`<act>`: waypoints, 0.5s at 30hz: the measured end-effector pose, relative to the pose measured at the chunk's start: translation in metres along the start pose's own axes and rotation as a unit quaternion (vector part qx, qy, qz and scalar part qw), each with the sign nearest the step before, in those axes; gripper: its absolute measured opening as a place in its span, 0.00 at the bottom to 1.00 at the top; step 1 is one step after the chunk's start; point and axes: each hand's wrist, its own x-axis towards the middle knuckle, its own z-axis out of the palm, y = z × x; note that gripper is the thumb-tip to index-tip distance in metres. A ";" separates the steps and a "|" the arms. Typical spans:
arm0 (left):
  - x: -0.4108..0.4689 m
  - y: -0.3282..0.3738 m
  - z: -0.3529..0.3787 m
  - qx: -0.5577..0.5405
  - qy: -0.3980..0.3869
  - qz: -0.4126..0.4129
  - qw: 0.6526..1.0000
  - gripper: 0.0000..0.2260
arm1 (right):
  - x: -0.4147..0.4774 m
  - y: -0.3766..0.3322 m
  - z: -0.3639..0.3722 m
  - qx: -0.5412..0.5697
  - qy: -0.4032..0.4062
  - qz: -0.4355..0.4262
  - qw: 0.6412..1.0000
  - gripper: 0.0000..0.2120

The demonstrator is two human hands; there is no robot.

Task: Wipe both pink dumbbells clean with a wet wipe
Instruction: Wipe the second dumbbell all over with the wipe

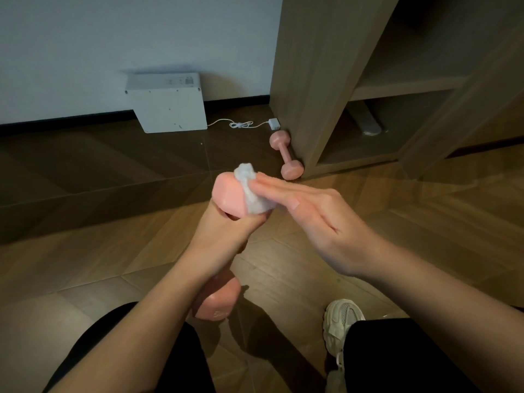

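1. The left hand [226, 236] clenches the handle of the held dumbbell [229, 194], which stands raised over the floor [113, 180].
2. The right hand [317, 219] grasps nothing. Its straight fingers press the wet wipe [252, 191] against that dumbbell's upper head.
3. The second dumbbell [285, 154] lies on the floor, touching the wooden cabinet [312, 80], well apart from both hands.

Pink dumbbells [228, 195] [285, 154]; white wipe [253, 191]; white box [170, 104]; brown floor [85, 180].

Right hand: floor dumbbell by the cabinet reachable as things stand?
Likely not yet. The right hand presses the wet wipe on the held dumbbell; the floor dumbbell lies farther off against the cabinet. Bare floor between, nothing blocking.
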 end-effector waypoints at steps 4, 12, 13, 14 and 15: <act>-0.002 0.004 -0.006 0.019 -0.067 0.058 0.996 0.17 | 0.004 0.003 -0.001 0.054 0.016 0.088 0.995 0.19; -0.008 -0.001 0.007 0.070 -0.116 0.052 0.989 0.22 | 0.020 -0.015 0.001 0.045 0.008 0.077 0.996 0.19; -0.010 -0.002 0.009 0.094 -0.098 0.041 0.990 0.19 | 0.017 -0.017 0.004 0.029 -0.005 0.045 0.999 0.20; -0.010 -0.003 0.009 0.114 -0.078 0.020 0.990 0.16 | 0.013 -0.017 0.006 0.009 -0.018 0.021 1.000 0.20; -0.010 -0.004 0.008 0.127 -0.059 -0.005 0.990 0.15 | 0.009 -0.016 0.008 -0.010 -0.025 0.006 1.000 0.20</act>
